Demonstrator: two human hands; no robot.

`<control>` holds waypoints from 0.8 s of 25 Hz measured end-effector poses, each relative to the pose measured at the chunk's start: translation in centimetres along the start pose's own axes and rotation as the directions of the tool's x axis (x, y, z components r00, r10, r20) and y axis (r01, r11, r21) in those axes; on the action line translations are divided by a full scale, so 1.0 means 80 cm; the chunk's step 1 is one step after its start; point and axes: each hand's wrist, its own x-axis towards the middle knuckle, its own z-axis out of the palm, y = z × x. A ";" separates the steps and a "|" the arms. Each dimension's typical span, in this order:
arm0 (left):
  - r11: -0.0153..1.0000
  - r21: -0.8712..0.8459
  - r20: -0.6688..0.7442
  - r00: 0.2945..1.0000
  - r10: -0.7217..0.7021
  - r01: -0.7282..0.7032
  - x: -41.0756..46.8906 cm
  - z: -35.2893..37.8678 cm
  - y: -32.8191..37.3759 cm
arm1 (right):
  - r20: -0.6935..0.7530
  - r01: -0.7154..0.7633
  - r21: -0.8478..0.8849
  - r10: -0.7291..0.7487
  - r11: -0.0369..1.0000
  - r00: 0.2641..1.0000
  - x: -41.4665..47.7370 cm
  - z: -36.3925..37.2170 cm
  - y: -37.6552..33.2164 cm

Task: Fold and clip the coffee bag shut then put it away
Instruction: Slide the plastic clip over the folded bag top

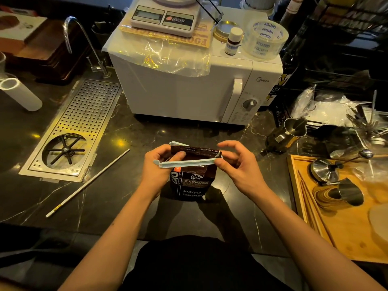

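Pale-blue clip (186, 163) straddles the folded top of the coffee bag (192, 181) standing near the bench's front edge; left hand (156, 166) pinches fold and clip, right hand (235, 162) fingers pinch the clip's end—keep fold flat, squeeze until it latches.

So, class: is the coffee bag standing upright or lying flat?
Upright: the coffee bag stands on the counter, label facing the camera, its folded top held between both hands.

Dim, warm overhead light glares off the countertop (130, 135); edges bow outward.
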 end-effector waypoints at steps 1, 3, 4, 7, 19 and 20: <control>1.000 -0.015 -0.024 1.000 0.001 -0.001 -0.001 0.002 -0.001 | 0.002 0.000 -0.008 0.000 1.000 1.000 0.000 0.001 0.000; 0.999 -0.033 -0.081 0.997 -0.005 0.002 -0.003 0.006 -0.003 | -0.007 0.014 -0.020 -0.014 1.000 1.000 0.001 0.006 0.002; 1.000 -0.015 -0.114 0.993 -0.009 0.007 -0.002 0.008 -0.003 | -0.022 0.022 -0.016 -0.023 1.000 1.000 0.001 0.010 0.003; 0.999 0.030 -0.171 0.985 -0.011 0.016 -0.002 0.012 -0.004 | -0.071 0.044 0.024 -0.042 0.999 0.997 0.002 0.020 0.006; 0.977 0.206 0.066 0.997 0.032 -0.045 0.005 -0.030 0.015 | -0.137 0.054 -0.031 -0.057 0.998 0.989 0.000 0.027 0.002; 0.967 0.255 0.119 0.993 -0.003 -0.027 0.005 -0.040 0.018 | -0.141 0.057 -0.041 -0.062 0.998 0.988 0.000 0.028 0.002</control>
